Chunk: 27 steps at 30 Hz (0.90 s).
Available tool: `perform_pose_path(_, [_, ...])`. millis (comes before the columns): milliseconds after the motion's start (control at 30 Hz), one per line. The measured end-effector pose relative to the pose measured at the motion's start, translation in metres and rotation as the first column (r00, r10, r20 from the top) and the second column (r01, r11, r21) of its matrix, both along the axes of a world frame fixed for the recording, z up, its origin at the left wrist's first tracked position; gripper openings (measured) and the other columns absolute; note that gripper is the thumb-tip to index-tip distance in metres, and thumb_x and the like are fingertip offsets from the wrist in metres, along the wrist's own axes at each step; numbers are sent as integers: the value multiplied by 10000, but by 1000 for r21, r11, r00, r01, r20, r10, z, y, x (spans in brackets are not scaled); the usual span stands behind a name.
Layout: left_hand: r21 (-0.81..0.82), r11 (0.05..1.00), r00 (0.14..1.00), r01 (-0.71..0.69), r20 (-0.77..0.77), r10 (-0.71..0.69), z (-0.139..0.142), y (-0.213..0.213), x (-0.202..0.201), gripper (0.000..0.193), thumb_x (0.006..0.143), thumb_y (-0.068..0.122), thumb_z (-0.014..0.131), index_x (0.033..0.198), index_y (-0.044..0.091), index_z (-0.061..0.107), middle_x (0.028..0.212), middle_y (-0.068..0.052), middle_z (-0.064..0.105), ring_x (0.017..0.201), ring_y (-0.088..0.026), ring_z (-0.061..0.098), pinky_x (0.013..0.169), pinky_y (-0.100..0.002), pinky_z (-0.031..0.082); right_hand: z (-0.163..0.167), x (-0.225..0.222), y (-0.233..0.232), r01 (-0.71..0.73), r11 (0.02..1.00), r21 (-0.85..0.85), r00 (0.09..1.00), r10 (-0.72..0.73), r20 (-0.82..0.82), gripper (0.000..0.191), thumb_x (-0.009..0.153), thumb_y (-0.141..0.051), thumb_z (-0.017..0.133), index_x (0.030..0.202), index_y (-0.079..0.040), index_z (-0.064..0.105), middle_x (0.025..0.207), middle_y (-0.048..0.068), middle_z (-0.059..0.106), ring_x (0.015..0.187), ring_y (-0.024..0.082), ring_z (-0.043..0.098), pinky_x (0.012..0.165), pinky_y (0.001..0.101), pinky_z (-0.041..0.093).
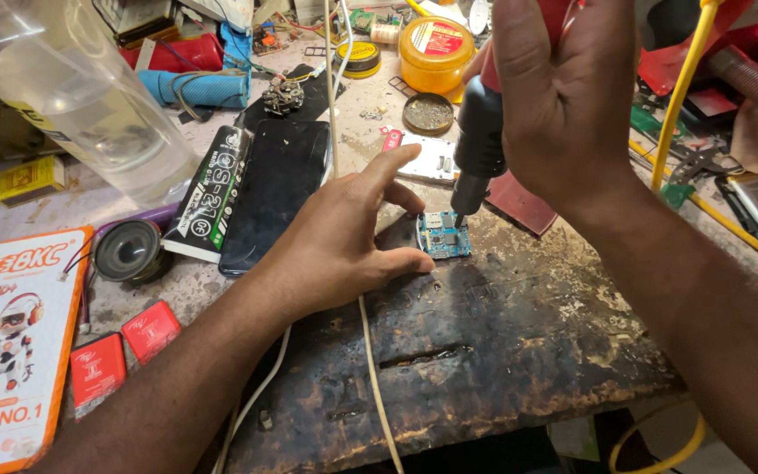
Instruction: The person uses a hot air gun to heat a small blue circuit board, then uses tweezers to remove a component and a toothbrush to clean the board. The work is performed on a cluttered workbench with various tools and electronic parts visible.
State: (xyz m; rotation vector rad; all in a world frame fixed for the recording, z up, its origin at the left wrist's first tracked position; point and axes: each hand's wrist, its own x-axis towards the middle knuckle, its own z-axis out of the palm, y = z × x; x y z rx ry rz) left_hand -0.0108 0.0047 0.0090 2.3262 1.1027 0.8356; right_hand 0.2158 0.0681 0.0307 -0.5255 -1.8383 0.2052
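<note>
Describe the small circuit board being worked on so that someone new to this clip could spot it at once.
Start at the dark, scorched work board at the front of the bench. At its upper left edge, just beyond the left hand, lies a small blue circuit board under the nozzle of the black tool gripped by the right hand. It is the only blue, square piece there.

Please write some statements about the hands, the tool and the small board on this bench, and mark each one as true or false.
1. The right hand holds a tool with a dark nozzle pointed down at the small blue circuit board. True.
2. The left hand grips the dark phone. False: it rests beside the board, thumb near the board's edge; the phone lies apart.
3. The board lies on a scorched dark work surface. True.
4. A white cable runs under the left hand. True.
5. The yellow tin is open. False: its lid is on.
</note>
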Motion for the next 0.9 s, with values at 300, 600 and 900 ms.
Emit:
perform_pose_path(300, [-28,999,1000,-24,-15,24,1,-1,1,1060,679,292,937,1513,22,341,1155,-119,759,1040,-286,724,869,-387,539,-3,0,4,23,1000,19,1000,-22,-19,244,1230,-236,453,1146,-7,432,811,24,565,720,103,589,689,255,486])
perform_pose_path(600, [13,1000,1000,-5,-4,5,1,-1,0,1059,683,287,942,1514,11,345,1149,-128,761,1069,-297,719,884,-389,534,-1,5,3,89,993,71,995,-91,31,299,1243,-240,447,1054,-12,484,836,33,557,767,117,622,715,273,486])
perform_pose_path(900, [-22,1000,1000,-16,-14,16,2,-1,0,1063,682,294,935,1517,17,338,1166,-115,761,1040,-288,728,871,-384,537,0,4,5,27,999,40,1000,-27,11,308,1239,-240,450,1037,-12,493,795,25,556,735,115,615,705,271,508])
